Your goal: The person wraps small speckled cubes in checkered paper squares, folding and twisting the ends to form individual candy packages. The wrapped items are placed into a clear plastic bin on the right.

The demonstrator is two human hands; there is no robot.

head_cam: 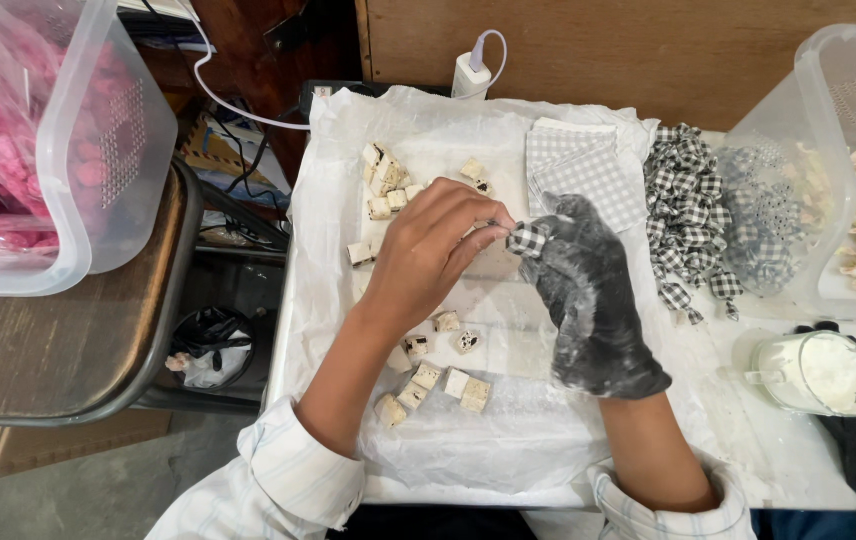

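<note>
Head view shows the bare left hand (426,250) and gloved right hand (588,295) pinching a checkered-wrapped candy (526,240) between them; light, soft, crinkly, best gripped at its twisted ends.

Your left hand (428,250) covers most of the checkered sweet (526,238) pinched between it and your gloved right hand (588,295), so you cannot tell whether the piece inside is fully wrapped. Your hands and forearms also hide part of the white paper sheet (448,440) and some of the nougat cubes (438,380) beneath them. The pink-filled tub (98,150) is cut off at the left and top edges, and the clear bin (828,90) at the right edge. The contents of the white cup (813,372) stay unclear. The dark thing at the bottom right corner is too cropped to identify.
</note>
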